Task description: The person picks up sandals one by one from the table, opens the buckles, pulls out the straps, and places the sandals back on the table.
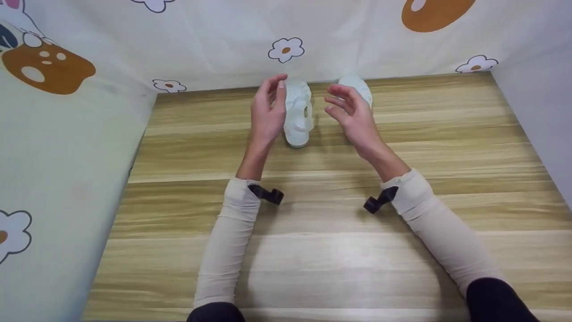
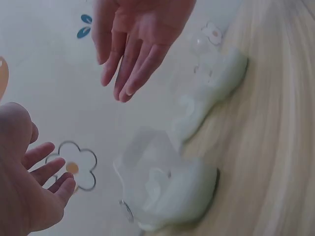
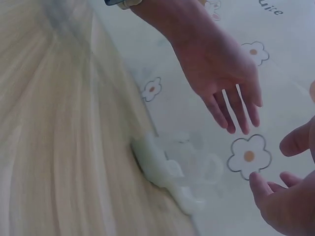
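Observation:
Two pale mint sandals with thick soles stand on the wood-grain surface against the back sheet. The left sandal (image 1: 297,136) shows its strap, and my left hand (image 1: 268,112) hovers along its left side with fingers loosely bent. Partly hidden behind my right hand (image 1: 357,120) is the right sandal (image 1: 356,81). That hand holds nothing, its fingers apart and slightly curved toward the left. Both palms face each other across the gap. In the left wrist view the nearer sandal (image 2: 182,191) has a clear upper part and a small metal buckle (image 2: 126,210).
A pale sheet (image 1: 223,49) printed with flowers and brown shapes rises behind the sandals and along the left. A plain pale wall (image 1: 536,89) bounds the right. Wood-grain surface (image 1: 321,250) stretches between the forearms. Each cuff carries a black camera mount (image 1: 268,194).

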{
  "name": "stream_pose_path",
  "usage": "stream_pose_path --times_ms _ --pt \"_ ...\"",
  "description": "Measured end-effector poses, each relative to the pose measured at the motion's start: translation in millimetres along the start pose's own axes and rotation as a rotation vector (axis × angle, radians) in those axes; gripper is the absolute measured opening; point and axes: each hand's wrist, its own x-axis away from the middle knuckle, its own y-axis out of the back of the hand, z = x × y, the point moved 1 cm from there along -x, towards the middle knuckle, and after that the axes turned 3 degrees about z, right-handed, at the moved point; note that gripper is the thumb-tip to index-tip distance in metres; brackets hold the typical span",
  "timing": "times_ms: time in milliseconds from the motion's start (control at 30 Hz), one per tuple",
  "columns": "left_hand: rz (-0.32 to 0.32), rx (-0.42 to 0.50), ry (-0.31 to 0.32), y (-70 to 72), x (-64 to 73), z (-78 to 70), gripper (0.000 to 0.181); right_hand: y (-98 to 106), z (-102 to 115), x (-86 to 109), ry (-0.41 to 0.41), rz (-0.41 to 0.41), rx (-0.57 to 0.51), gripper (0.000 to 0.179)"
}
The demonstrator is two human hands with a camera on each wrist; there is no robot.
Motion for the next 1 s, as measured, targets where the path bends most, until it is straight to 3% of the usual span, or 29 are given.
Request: stream_pose_path --times_ms 167,367,500,733,867,1000 --pt "0.006 0.007 0.093 9.6 4.0 20.0 0.032 -8.3 -20.7 -11.2 -0.084 0.003 0.012 0.053" --pt "0.009 -0.040 0.148 15.4 4.8 37.0 0.035 -14.9 -39.1 -19.8 -0.156 0.015 0.049 0.059" --pt "0.006 -0.076 0.247 18.9 6.4 47.1 0.039 -20.7 -46.6 -23.5 -0.197 0.046 0.059 0.060" --pt "0.052 -0.078 0.388 13.1 7.8 60.2 0.044 -27.6 -54.9 -27.1 -0.266 0.044 -0.033 0.061" --pt "0.046 -0.115 0.413 10.2 9.4 64.0 0.039 -30.9 -60.3 -27.8 -0.334 0.081 -0.148 0.065" --pt "0.026 -0.159 0.378 10.1 11.0 66.2 0.035 -32.8 -66.2 -27.7 -0.350 0.121 -0.231 0.065"
